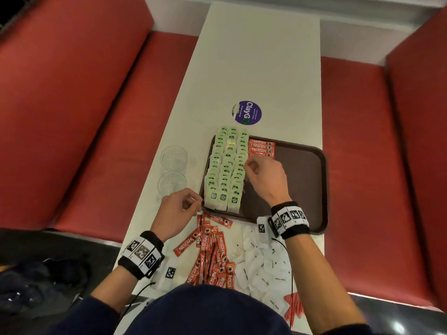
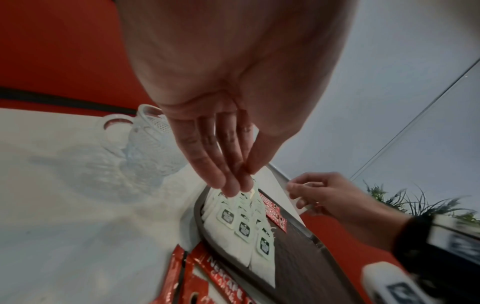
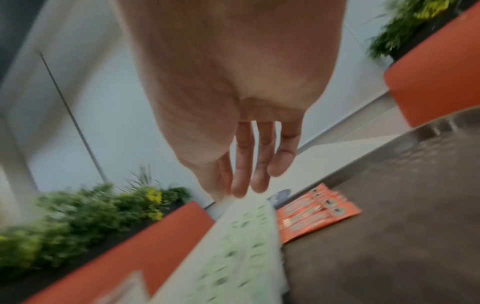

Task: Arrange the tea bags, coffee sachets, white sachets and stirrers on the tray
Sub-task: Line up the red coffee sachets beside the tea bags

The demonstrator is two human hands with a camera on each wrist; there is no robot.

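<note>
A brown tray [image 1: 302,184] lies on the white table [image 1: 254,68]. Three columns of green-tagged tea bags [image 1: 225,170] fill its left side, with a few red coffee sachets [image 1: 262,147] beside them at the far end. My right hand [image 1: 256,169] hovers over the tray next to the tea bags, fingers loosely curled, and I see nothing in it. My left hand [image 1: 193,205] is at the tray's near left corner, thumb pressed to fingertips [image 2: 233,185] with nothing plainly between them. Loose coffee sachets [image 1: 212,247], white sachets [image 1: 263,259] and red stirrers [image 1: 294,308] lie near me.
Two clear glasses [image 1: 173,158] stand left of the tray. A round purple sticker [image 1: 246,112] is on the table beyond it. Red bench seats [image 1: 84,117] flank the table. The tray's right half [image 1: 304,165] is bare.
</note>
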